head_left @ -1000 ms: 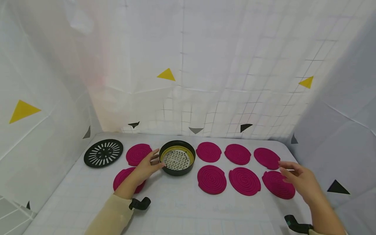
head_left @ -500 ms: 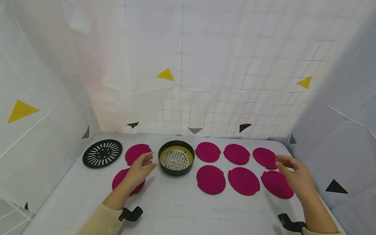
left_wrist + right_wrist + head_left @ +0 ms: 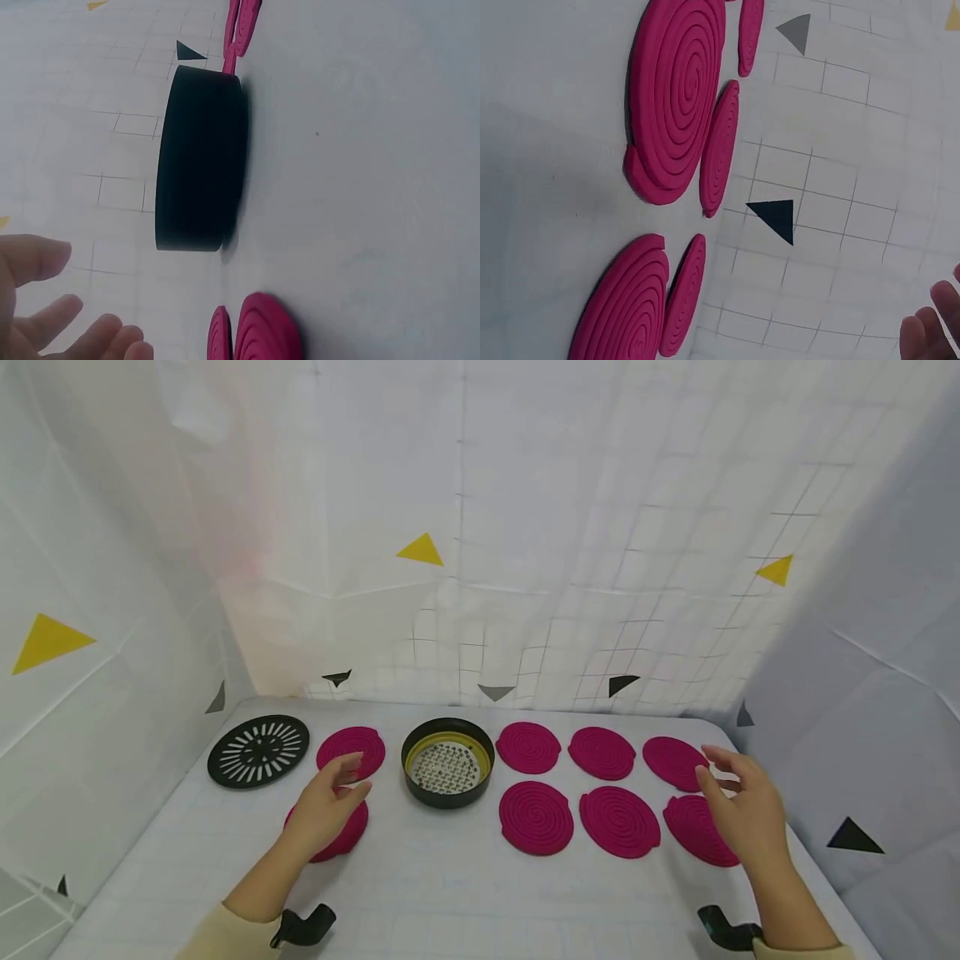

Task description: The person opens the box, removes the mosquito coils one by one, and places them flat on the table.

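My left hand (image 3: 324, 814) hovers over two pink mosquito coils at the left, fingers loosely bent and holding nothing. It partly hides the nearer coil (image 3: 352, 837) and overlaps the edge of the farther coil (image 3: 352, 745). To its right stands a round black tin (image 3: 447, 799) with a yellow inner ring and a perforated bottom; the left wrist view shows the tin's dark side wall (image 3: 201, 161). My right hand (image 3: 750, 814), also holding nothing, is over the rightmost coils, its fingertips by the back one (image 3: 671, 762) and its palm covering part of the front one (image 3: 693, 831).
A black slotted lid (image 3: 258, 752) lies at the far left of the white-covered table (image 3: 465, 902). Between the tin and my right hand several more coils lie flat in two rows, among them a front coil (image 3: 536, 818). White sheet walls (image 3: 555, 527) enclose the back and sides.
My left hand has drawn away from the tin, back and to the left, over the left coils. The right hand has shifted slightly left. Tin, lid and coils stay in place.
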### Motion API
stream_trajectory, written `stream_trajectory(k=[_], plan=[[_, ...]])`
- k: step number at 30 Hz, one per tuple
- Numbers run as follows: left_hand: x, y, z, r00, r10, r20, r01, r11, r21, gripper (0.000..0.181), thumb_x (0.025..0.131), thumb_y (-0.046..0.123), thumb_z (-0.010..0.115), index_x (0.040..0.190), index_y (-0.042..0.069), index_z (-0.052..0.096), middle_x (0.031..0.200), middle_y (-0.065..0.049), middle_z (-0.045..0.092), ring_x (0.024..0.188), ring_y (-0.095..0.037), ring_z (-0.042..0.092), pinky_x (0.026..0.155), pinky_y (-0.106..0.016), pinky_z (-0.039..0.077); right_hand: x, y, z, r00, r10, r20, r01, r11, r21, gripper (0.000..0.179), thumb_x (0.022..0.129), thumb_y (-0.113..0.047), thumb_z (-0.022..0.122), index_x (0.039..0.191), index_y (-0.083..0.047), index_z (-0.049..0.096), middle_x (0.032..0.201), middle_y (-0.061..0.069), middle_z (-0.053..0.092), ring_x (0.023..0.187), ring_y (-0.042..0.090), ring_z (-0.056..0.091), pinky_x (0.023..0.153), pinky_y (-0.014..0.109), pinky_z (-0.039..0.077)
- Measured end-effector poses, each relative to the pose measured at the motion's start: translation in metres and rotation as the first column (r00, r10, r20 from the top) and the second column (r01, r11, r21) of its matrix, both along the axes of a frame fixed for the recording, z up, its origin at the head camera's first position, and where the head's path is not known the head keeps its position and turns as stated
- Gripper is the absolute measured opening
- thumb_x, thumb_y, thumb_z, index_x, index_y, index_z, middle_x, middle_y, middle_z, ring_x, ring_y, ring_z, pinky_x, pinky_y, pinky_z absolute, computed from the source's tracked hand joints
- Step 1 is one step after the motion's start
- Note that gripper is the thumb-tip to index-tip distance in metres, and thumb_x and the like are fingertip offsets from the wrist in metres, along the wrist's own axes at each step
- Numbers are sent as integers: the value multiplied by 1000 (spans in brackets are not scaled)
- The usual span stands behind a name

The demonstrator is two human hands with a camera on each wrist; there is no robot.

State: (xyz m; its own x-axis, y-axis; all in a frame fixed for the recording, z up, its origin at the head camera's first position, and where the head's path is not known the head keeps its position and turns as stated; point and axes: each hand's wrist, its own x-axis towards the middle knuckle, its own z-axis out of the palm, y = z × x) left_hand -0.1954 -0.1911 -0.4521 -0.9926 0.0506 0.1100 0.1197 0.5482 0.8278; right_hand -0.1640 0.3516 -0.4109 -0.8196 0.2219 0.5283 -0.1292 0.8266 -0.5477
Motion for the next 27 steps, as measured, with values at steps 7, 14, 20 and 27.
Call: stream_trajectory(k=[7,14,20,27], plan=[[9,-13,9,994,36,-108,-53,986,-158,54,100,25,63,145,2,46,137,-24,54,125,-40,53,100,-55,48,-1,-4,0,995,2,-95,10,992,125,39,92,-8,69,130,-1,63,125,27,59,101,46,58,81,60,51],[15,-21,15,969,77,-237,-151,937,-316,54,97,21,65,143,0,48,140,-28,50,129,-46,47,99,-65,43,-3,-6,1,985,26,-171,11,977,215,40,87,-5,72,126,1,65,125,27,59,114,50,51,87,69,43],[16,-26,16,918,65,-391,-234,885,-402,54,93,19,69,138,-5,51,137,-29,52,125,-51,47,96,-67,44,-5,-7,5,970,68,-232,4,955,297,45,82,-2,76,126,2,65,125,27,60,112,50,52,87,67,45],[18,-35,17,859,48,-509,-338,801,-495,62,87,21,74,138,-5,51,138,-33,49,125,-54,44,100,-71,36,-7,-8,7,969,88,-232,5,928,372,53,78,-4,78,129,-1,63,131,26,59,115,50,53,88,69,47]])
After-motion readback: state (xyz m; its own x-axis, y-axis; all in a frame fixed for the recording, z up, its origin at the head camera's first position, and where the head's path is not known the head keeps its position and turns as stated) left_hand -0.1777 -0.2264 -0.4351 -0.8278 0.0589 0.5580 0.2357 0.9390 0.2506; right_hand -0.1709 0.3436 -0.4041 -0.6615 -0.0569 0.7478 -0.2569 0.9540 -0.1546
